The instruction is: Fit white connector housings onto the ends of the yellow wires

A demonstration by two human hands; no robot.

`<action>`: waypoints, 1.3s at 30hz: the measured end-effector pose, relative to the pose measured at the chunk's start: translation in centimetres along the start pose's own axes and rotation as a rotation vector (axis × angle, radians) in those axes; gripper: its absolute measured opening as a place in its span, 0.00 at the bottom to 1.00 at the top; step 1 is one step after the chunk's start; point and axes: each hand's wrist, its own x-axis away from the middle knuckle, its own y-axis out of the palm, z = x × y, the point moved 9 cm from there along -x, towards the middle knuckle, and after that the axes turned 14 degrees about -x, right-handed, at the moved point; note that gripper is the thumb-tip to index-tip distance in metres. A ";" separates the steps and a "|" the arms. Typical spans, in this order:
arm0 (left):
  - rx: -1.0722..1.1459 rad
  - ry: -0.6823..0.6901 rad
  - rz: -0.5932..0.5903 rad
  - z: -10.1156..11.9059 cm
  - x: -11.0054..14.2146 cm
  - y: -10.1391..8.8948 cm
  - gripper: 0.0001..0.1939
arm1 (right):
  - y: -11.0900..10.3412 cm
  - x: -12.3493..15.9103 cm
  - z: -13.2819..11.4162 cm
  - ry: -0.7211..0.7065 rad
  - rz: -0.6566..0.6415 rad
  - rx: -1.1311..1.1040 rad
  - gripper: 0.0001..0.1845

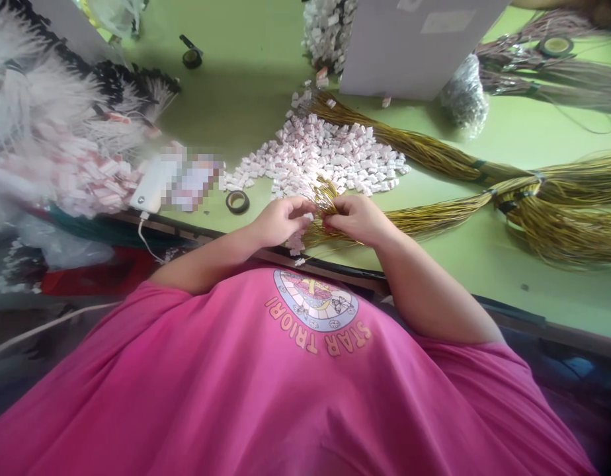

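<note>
My left hand [280, 222] is closed, with a small white plastic connector [308, 217] pinched at its fingertips. Close beside it, my right hand [361, 218] grips the ends of a bundle of thin yellow wires [424, 221], whose tips fan out between the two hands. The wires trail away to the right across the table. Just beyond my hands lies a wide heap of small white connectors [330, 155]. Whether a wire touches the pinched connector is too small to tell.
A second yellow wire bundle [429, 149] lies behind. A black tape roll [237, 202] and a white power bank [159, 180] with a cable sit left. White-wired connector bundles [97, 172] pile at far left. A grey box [409, 53] stands at the back.
</note>
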 end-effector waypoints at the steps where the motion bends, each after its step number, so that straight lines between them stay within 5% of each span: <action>1: -0.050 0.015 0.019 0.2 0.0 -0.1 0.09 | -0.1 0.0 0.1 0.011 -0.006 0.003 0.05; 7: -0.210 -0.009 0.050 0.6 0.0 -0.2 0.10 | -0.1 -0.3 0.4 -0.009 -0.022 -0.019 0.01; 12: -0.274 0.104 0.066 1.6 0.4 -0.4 0.10 | -0.2 -0.3 0.5 -0.004 0.001 -0.089 0.05; 19: 0.030 -0.044 -0.001 -0.7 0.0 -0.1 0.07 | 1.0 0.7 -1.5 -0.159 -0.092 0.069 0.07; 25: -0.020 -0.050 0.035 -1.2 -0.2 -0.2 0.12 | 2.6 0.9 -1.3 -0.212 -0.160 0.330 0.03; 39: 0.191 -0.090 -0.037 -1.9 -0.4 0.5 0.08 | 0.7 -0.1 -0.4 -0.073 -0.117 0.110 0.08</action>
